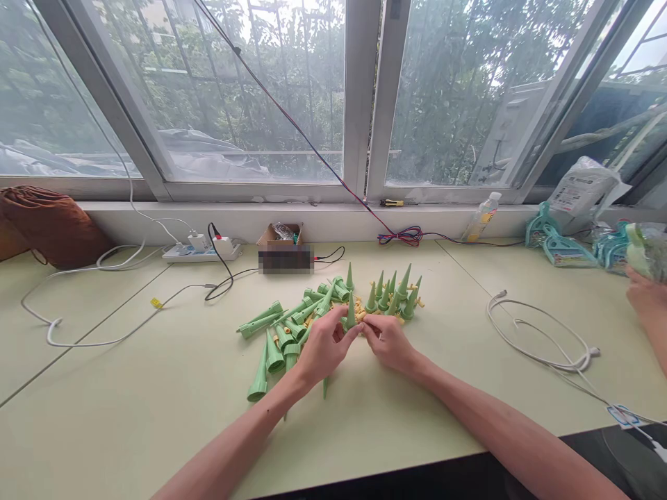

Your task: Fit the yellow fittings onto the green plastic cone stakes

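A green plastic cone-shaped spike stands point-up in my left hand, whose thumb and fingers close around its base. My right hand is pinched shut beside that base, close to the left thumb; what its fingertips hold is hidden. Left of my hands lies a loose pile of green spikes, some on their sides and some point-up. Small yellow plastic pieces lie among and behind them. To the right, several green spikes stand point-up in a group, with yellow pieces sticking out near their bases.
A power strip, a small cardboard box and a brown bag sit along the back. A coiled white cable lies right. Near the wall are a bottle and teal plastic items. Another person's hand shows at the right edge.
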The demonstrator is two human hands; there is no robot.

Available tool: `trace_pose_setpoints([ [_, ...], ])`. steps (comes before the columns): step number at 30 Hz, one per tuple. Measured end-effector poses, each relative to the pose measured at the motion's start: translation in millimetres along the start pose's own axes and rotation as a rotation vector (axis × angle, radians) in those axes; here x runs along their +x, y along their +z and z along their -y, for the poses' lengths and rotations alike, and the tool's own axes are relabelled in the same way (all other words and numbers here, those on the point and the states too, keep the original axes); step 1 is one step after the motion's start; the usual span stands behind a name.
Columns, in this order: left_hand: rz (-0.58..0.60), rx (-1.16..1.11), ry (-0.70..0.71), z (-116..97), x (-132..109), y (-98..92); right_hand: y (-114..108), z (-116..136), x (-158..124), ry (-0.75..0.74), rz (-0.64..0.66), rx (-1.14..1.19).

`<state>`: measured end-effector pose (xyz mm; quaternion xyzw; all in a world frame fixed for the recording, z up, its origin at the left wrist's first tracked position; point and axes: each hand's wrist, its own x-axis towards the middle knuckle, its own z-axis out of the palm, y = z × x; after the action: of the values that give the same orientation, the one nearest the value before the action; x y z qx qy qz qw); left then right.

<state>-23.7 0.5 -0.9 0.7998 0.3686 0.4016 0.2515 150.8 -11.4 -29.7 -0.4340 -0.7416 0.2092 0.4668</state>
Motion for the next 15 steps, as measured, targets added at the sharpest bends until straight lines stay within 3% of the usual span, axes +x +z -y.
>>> trace_pose_setpoints([
  [10, -0.038, 0.050, 0.079, 5.9, 0.5, 1.8, 0.4, -0.6, 0.1, 0.000, 0.003, 0.009],
  [15, 0.005, 0.048, 0.115, 7.8, 0.8, 1.0, 1.0, -3.2, -0.7, 0.000, 0.009, -0.014],
])
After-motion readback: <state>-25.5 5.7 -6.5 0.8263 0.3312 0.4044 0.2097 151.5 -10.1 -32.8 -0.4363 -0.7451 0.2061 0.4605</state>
